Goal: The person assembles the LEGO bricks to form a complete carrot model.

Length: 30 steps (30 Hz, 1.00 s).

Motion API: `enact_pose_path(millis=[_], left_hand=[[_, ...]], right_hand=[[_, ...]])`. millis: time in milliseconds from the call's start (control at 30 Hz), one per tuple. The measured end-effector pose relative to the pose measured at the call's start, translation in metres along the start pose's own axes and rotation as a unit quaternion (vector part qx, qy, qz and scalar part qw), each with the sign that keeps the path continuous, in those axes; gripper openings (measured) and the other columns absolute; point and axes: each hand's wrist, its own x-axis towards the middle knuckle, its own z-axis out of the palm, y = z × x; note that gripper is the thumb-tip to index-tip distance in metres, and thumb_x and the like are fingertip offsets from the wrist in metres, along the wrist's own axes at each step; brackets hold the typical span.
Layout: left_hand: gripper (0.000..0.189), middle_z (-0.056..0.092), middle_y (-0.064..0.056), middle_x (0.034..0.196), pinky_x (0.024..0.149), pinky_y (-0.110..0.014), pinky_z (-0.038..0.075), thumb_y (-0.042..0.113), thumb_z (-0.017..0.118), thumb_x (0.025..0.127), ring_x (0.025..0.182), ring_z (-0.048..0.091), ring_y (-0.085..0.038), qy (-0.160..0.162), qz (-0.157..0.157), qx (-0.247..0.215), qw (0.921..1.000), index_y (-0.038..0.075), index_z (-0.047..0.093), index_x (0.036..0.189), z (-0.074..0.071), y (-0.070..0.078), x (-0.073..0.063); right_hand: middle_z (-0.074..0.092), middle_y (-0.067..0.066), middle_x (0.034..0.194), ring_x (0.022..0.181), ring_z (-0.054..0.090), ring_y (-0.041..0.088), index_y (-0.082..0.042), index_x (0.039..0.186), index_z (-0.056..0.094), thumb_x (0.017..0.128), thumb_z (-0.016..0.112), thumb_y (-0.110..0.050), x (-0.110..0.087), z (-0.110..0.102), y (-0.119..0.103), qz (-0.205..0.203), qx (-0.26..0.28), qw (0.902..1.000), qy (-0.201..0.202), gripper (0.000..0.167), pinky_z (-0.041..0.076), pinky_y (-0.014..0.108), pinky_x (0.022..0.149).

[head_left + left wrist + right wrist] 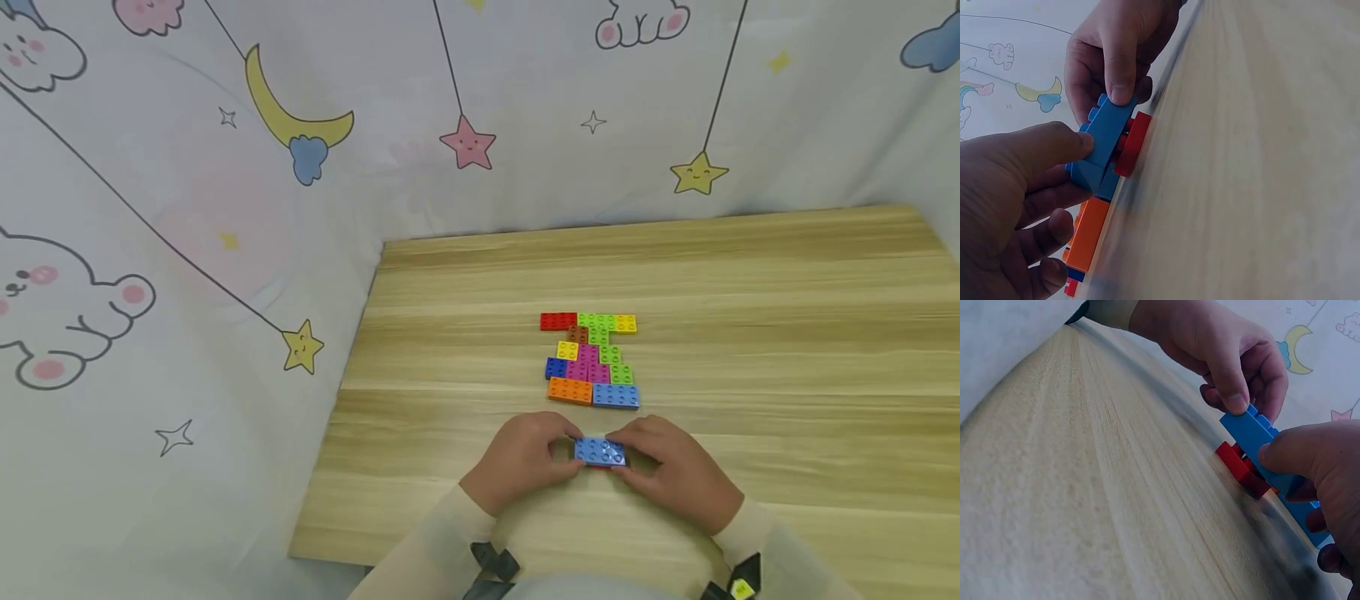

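Head view: the left hand [523, 458] and the right hand [681, 477] hold a blue brick [600, 452] between them, one at each end. Each hand's thumb and fingers are closed down to the brick's width, pinching it at its edges. Just beneath the fingers and the blue brick is a red brick [1133, 147]; from above, only a thin strip of it shows along the near edge. Left wrist view shows red studs in a gap under the blue brick, though whether the two touch anywhere is hard to tell. Beyond the fingers, on the tabletop [765, 333], a cluster of bricks [588, 353] lies edge to edge: nearest the fingers are an orange brick [570, 391] and a second blue brick [616, 397], with magenta, lime, yellow, dark blue, brown and red pieces farther off. Left fingers partly cover this cluster in the left wrist view, and the right hand hides most of it in the right wrist view. Behind the hands, dark wrist pieces [495, 562] are cut off by the head view's lower edge.
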Motion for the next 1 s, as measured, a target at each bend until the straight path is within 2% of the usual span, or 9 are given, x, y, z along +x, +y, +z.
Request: enact_pose_path(millis=[367,667,867,1000], left_hand=[[0.028,0.073,0.015,0.097,0.063,-0.015,0.042,0.034,0.087,0.085,0.070,0.049,0.000,-0.019,-0.003,0.009,0.9998,0.019,0.080,0.108,0.0001,0.0007,0.0019],[0.026,0.072,0.015,0.095,0.065,-0.015,0.044,0.032,0.087,0.085,0.073,0.051,-0.001,-0.026,-0.008,-0.007,0.9996,0.018,0.080,0.106,-0.0012,0.0016,0.0059],[0.028,0.071,0.016,0.096,0.072,-0.014,0.046,0.032,0.089,0.084,0.077,0.053,0.000,-0.042,-0.018,-0.013,0.9989,0.018,0.079,0.106,-0.0009,0.0033,0.0072],[0.027,0.072,0.015,0.095,0.075,-0.013,0.047,0.029,0.089,0.083,0.079,0.055,0.000,-0.045,-0.020,-0.018,0.9986,0.017,0.079,0.105,0.0001,0.0035,0.0062]], right_hand=[[0.065,-0.016,0.105,0.095,0.060,0.003,-0.021,0.111,0.079,0.077,0.093,-0.019,-0.0013,0.0019,0.0022,-0.011,-0.006,0.9999,0.002,0.037,0.056,0.029,0.083],[0.067,-0.015,0.106,0.094,0.063,0.007,-0.020,0.113,0.079,0.077,0.092,-0.009,0.0014,-0.0004,0.0056,-0.005,0.047,0.9989,-0.001,0.039,0.055,0.024,0.082],[0.071,-0.015,0.109,0.102,0.066,0.009,-0.019,0.113,0.079,0.077,0.092,-0.010,0.0002,-0.0001,0.0083,-0.014,0.038,0.9992,-0.001,0.039,0.056,0.027,0.089],[0.071,-0.013,0.108,0.100,0.066,0.008,-0.017,0.112,0.079,0.077,0.092,-0.011,-0.0019,0.0022,0.0076,-0.017,0.034,0.9993,-0.001,0.038,0.057,0.028,0.087]])
